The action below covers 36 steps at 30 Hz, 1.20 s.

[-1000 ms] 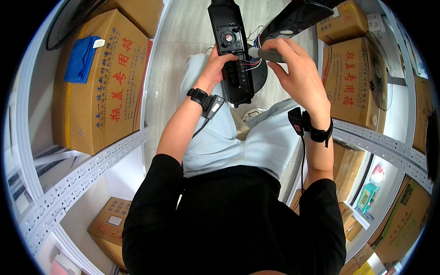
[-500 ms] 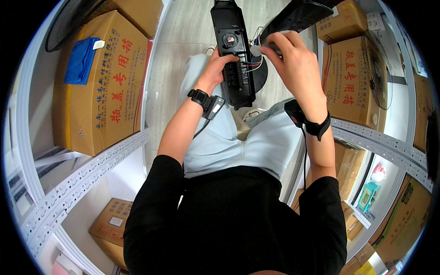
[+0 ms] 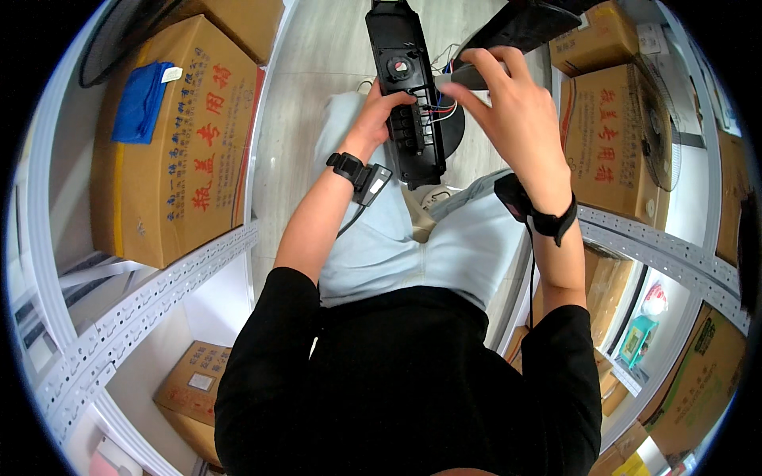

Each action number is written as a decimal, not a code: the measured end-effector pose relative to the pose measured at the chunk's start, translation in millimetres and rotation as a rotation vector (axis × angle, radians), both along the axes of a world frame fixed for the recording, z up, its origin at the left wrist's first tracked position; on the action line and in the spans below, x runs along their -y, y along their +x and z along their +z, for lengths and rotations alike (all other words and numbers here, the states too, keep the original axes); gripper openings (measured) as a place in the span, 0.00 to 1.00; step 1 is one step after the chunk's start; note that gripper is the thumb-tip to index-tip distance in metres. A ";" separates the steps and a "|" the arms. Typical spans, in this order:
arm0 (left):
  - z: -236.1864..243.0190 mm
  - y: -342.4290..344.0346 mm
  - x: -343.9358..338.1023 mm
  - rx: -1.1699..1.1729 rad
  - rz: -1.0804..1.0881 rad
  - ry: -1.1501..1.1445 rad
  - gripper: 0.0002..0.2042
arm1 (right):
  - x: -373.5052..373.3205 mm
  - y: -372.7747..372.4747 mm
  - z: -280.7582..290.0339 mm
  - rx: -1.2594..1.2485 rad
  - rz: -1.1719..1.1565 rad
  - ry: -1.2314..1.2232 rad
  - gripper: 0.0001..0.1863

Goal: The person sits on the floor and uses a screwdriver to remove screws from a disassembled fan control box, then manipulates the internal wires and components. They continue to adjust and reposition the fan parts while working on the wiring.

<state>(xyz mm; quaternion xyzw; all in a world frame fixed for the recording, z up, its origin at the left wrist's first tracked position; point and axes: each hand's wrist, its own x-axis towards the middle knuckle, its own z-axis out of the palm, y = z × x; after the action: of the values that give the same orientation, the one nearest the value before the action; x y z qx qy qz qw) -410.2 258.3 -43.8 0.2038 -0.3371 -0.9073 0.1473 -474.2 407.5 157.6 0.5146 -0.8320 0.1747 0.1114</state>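
My left hand (image 3: 371, 119) is closed around the side of a long black plastic panel (image 3: 418, 163), its thumb on the front near a row of switches. A round opening with a small pale and red piece sits higher up the panel. Thin coloured wires (image 3: 441, 109) run from the panel's right side. Beside them, my right hand (image 3: 514, 103) has thumb and fingers curled around a grey cylindrical part (image 3: 470, 77), partly hidden by the fingers. Behind that hand, a larger black plastic housing (image 3: 516, 32) stands tilted. A round black disc (image 3: 454, 131) shows behind the panel.
Shelving with metal beams (image 3: 171, 289) flanks me on both sides. On the left, a cardboard box (image 3: 159, 194) carries a blue cloth (image 3: 141, 107). Another cardboard box (image 3: 595, 159) and a wire fan guard (image 3: 667, 131) are at the right. Grey floor (image 3: 290, 47) lies ahead.
My right hand has shifted slightly right, and its fingers have turned. The grey part has tilted, showing more of its side. The left hand and panel have barely moved.
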 end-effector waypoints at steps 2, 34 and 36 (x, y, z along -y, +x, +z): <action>-0.5 -0.7 1.6 -0.002 -0.010 -0.021 0.23 | 1.3 -5.3 -1.4 -0.017 0.120 -0.030 0.14; 1.4 0.0 -2.3 -0.064 -0.035 -0.193 0.58 | -1.9 -7.3 4.2 0.167 0.165 -0.059 0.18; 0.4 -1.6 -3.3 -0.094 -0.036 -0.226 0.57 | -0.3 -7.3 0.1 0.100 0.024 0.028 0.19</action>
<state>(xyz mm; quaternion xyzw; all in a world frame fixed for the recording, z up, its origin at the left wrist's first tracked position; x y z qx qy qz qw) -411.9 261.6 -43.3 0.1373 -0.4335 -0.8745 0.1685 -481.4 407.8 157.7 0.5166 -0.8328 0.1897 0.0605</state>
